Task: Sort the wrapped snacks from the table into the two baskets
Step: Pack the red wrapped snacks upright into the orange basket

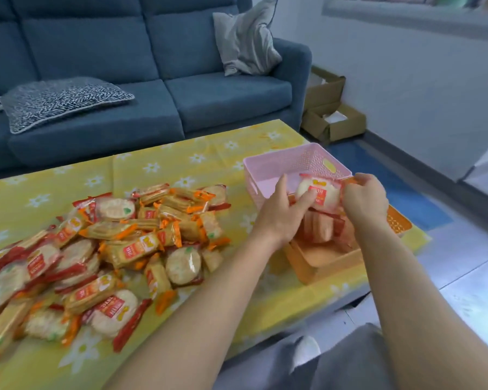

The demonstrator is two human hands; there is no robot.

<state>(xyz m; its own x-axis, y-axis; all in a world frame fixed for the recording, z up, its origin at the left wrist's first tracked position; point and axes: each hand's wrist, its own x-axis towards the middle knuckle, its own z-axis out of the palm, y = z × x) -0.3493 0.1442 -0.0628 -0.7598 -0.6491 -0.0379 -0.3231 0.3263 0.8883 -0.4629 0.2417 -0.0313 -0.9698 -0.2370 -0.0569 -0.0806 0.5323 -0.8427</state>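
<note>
No writing here can be read. The only print is on the snack wrappers. The round snack [317, 192] held up at 3 o'clock from the pile [110, 249] bears a red label with white marks and a small yellow emblem above it, all blurred. A long pack [134, 250] mid-pile and a round pack [112, 308] at the pile's 6 o'clock edge show similar red labels with white characters, equally illegible.
</note>
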